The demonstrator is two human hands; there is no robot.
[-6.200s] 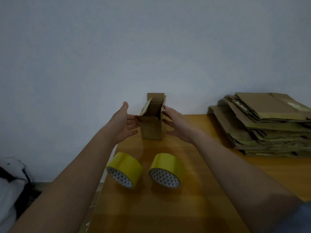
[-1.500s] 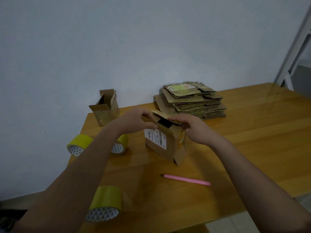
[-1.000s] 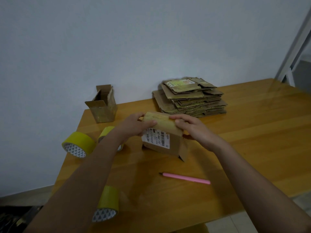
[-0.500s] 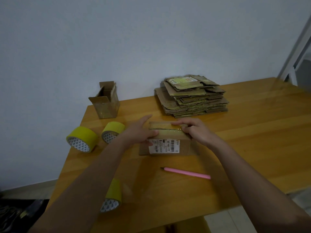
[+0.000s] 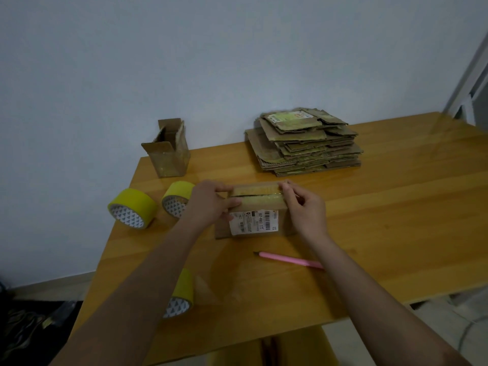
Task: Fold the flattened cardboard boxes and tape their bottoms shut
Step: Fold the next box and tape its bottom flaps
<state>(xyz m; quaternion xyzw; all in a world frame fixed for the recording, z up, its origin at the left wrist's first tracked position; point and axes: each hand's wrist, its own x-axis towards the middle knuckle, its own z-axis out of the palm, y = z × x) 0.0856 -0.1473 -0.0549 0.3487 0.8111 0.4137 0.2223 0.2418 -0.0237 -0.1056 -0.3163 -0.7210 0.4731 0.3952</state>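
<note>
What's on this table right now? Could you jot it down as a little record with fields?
box in hand: labelled box, on the table, flaps folded over, narrow gap between them
left hand: grips the box's left end
right hand: pinches its right end
tape: three yellow tape rolls, left side
cutter: pink cutter, near the box
finished: open-topped box, back left
waiting: flat cardboard stack, by the wall

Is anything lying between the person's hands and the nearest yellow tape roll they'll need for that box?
Nothing visible does. The left hand holds the box, and the tape roll lies right beside that hand on the bare table.
</note>
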